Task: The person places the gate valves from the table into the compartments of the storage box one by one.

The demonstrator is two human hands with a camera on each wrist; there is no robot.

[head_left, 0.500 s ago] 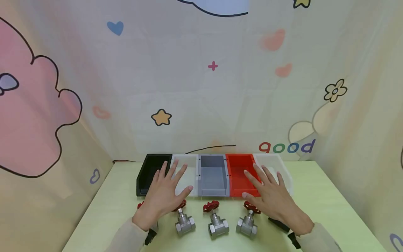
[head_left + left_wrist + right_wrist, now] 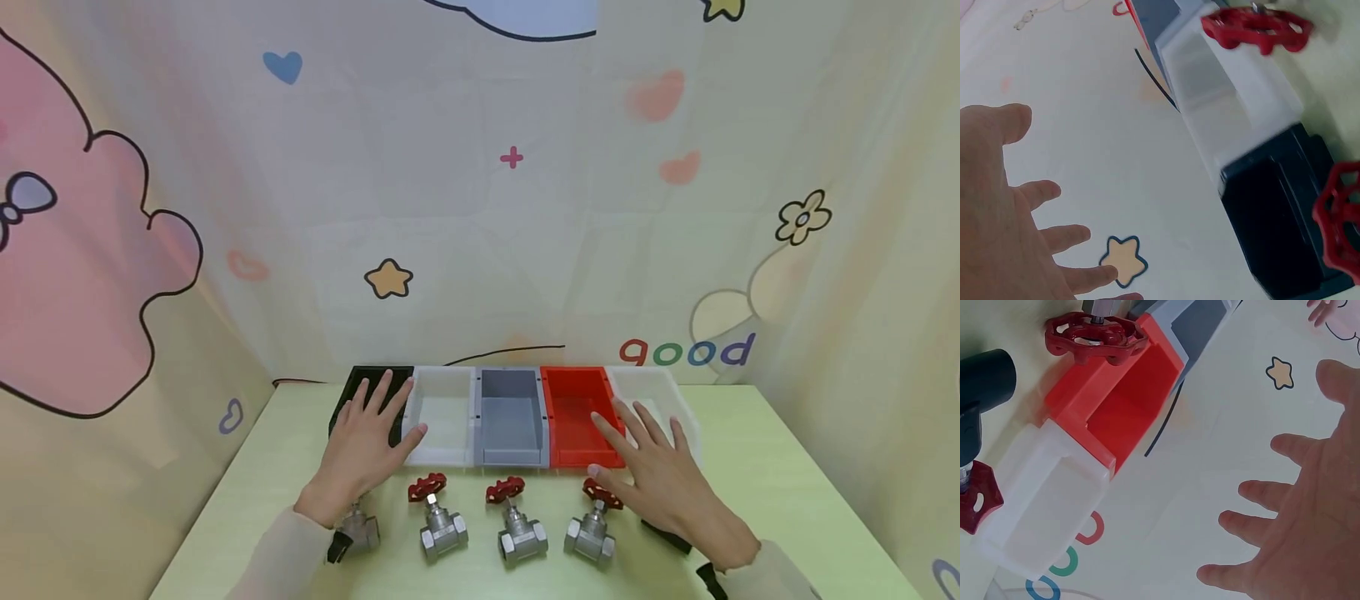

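My left hand [image 2: 365, 446] is spread, palm down, over the black bin [image 2: 363, 377]. Its wrist partly covers a metal valve [image 2: 363, 532]. Fingers of my right hand [image 2: 663, 479] fan out across the red bin [image 2: 573, 442] and the right white bin [image 2: 652, 387]. Both hands hold nothing. Between them stand three silver valves with red handwheels: one at left [image 2: 442, 533], one in the middle [image 2: 522, 537], one at right [image 2: 591, 535]. Beneath the right hand lies a dark-bodied piece [image 2: 985, 381], mostly hidden in the head view, with a dark red handle [image 2: 979, 499] in the right wrist view.
Several bins stand side by side behind the valves, including a left white bin [image 2: 441, 425] and a grey bin [image 2: 512, 425]. They rest on a pale green table [image 2: 247, 500]. A printed curtain [image 2: 450, 208] hangs close behind and at both sides.
My left hand has moved left, off the left white bin, uncovering it and a valve's red handwheel. My right hand has shifted slightly right. The head view has turned a little.
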